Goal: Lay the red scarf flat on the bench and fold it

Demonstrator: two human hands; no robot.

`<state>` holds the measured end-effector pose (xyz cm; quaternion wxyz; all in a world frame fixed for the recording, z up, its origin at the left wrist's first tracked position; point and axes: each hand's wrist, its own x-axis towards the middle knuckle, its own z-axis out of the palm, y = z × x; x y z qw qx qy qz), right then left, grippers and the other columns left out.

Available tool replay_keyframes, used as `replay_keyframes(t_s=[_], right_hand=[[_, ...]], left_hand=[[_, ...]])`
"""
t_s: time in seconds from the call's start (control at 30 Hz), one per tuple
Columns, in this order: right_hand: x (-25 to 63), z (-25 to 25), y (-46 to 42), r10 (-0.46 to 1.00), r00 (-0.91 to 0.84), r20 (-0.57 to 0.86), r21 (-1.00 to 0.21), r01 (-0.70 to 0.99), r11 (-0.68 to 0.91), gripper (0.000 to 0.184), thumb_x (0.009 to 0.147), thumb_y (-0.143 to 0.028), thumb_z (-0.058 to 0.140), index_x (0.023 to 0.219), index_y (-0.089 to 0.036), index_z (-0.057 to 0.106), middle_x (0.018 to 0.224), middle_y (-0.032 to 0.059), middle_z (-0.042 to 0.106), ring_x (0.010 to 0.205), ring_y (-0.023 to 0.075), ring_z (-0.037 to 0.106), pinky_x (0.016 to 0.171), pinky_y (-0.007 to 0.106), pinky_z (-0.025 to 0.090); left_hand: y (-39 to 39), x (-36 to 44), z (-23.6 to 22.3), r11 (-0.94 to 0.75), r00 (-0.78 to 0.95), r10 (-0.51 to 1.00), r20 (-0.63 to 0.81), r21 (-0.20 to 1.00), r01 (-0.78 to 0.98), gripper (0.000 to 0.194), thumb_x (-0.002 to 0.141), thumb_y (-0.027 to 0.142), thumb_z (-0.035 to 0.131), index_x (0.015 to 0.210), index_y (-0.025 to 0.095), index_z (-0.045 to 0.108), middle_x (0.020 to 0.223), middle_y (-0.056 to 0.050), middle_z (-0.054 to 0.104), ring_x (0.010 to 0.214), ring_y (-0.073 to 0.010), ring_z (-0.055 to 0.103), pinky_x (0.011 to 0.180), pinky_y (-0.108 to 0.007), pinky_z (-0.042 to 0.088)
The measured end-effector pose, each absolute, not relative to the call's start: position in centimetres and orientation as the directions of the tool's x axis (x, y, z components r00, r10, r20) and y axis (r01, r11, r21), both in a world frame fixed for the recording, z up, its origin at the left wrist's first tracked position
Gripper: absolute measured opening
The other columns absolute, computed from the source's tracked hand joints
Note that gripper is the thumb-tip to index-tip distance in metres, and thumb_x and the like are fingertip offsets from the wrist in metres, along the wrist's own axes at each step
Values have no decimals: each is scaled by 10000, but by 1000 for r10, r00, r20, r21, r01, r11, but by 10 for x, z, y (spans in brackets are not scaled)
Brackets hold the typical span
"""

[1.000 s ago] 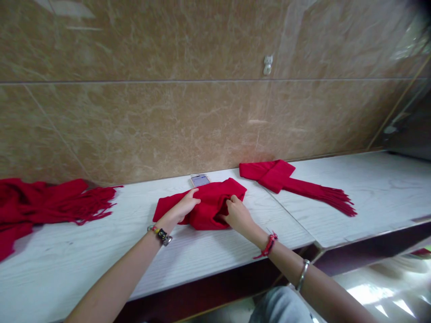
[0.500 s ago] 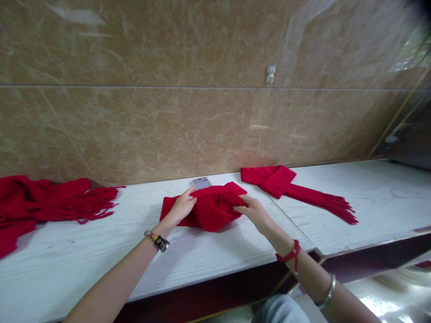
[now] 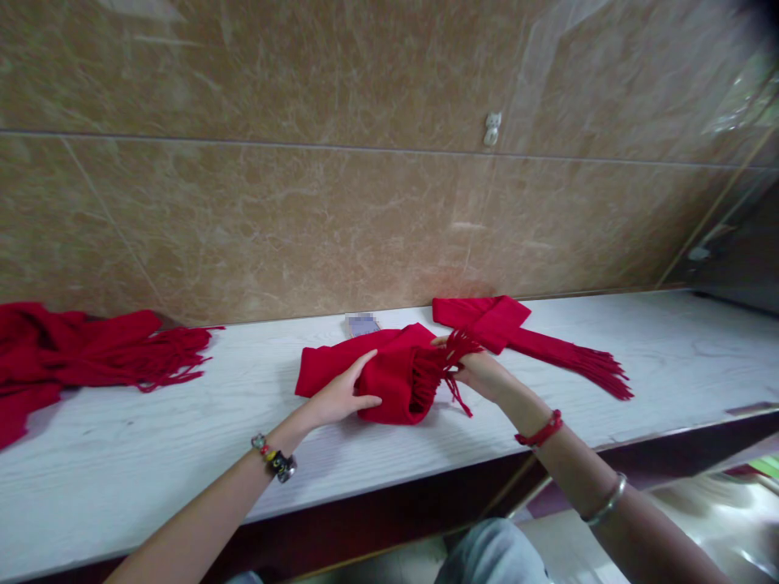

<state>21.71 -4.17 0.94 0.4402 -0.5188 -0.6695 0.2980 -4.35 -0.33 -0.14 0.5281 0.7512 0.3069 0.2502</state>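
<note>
A red fringed scarf lies folded in front of me, one part looped over the rest. My left hand grips the left side of the loop, thumb on its near face and the other fingers farther back, partly hidden. Out of the loop's right opening comes the scarf's fringe, which my right hand holds between its fingers. Some strands hang down beside that hand. Behind it lies a second red scarf, folded into a crossed shape, its fringed tail pointing right.
At the left edge a third red scarf is heaped loosely. A phone lies behind the scarf in my hands. The white counter backs onto a brown marbled wall bearing a small white cat-shaped hook.
The fringe now sticks out of the loop's right side, drawn rightward by my right hand. My left hand has moved slightly right and nearer, onto the loop. The view has shifted slightly.
</note>
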Motion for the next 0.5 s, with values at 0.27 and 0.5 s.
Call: replay_keyframes(t_s=[0.27,0.5], right_hand=[[192,1,-59,953,-178,243,-532,797,285,440,545,-231,731,967,-172,622,1075,117,576,1011,279,534,868,424,423],[221,6,-58,905,-128,405,-672,629,390,30,689,-166,511,696,-195,515,697,1,580,667,155,568,650,293,463]], left_hand=[[7,-44,-13,-398,605,781,155,869,292,784,670,166,680,1363,238,322,1404,-114,343,1269,-275,326,984,-383,344],[11,-51,-8,-349,534,837,120,868,352,703,669,137,652,1321,195,395,1190,-121,521,1054,-246,514,892,-391,415]])
